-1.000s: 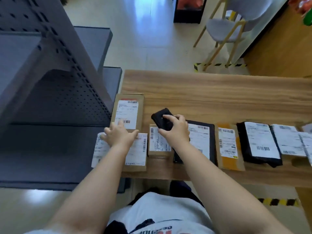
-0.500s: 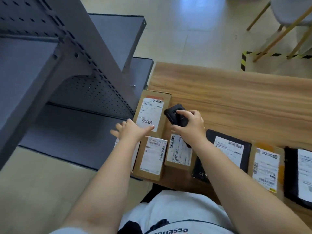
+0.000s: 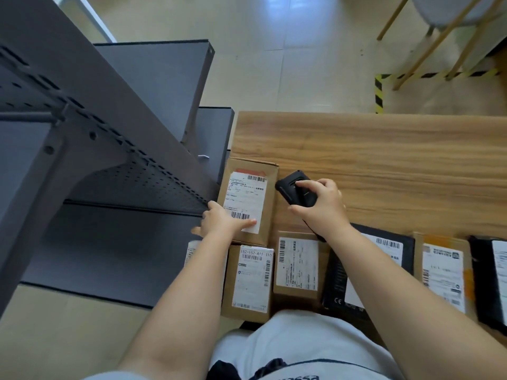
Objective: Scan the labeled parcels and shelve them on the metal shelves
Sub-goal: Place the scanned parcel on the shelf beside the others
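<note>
My left hand (image 3: 223, 223) lies fingers-spread on the far cardboard parcel (image 3: 248, 200) at the table's (image 3: 384, 149) shelf-side corner; right hand (image 3: 319, 205) grips the scanner (image 3: 295, 192). Risk: my thumb half-covers the lower barcode, so the scan may misread.

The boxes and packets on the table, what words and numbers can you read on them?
"152-152-A11 110": top of the white label on the near-left cardboard box.
"CE": near corner of the black flat packet.
Label on the far cardboard box under the left hand: barcodes only, print too blurred.
Other parcel labels: too small to read.
Shirt lettering at the bottom edge: cut off.
</note>
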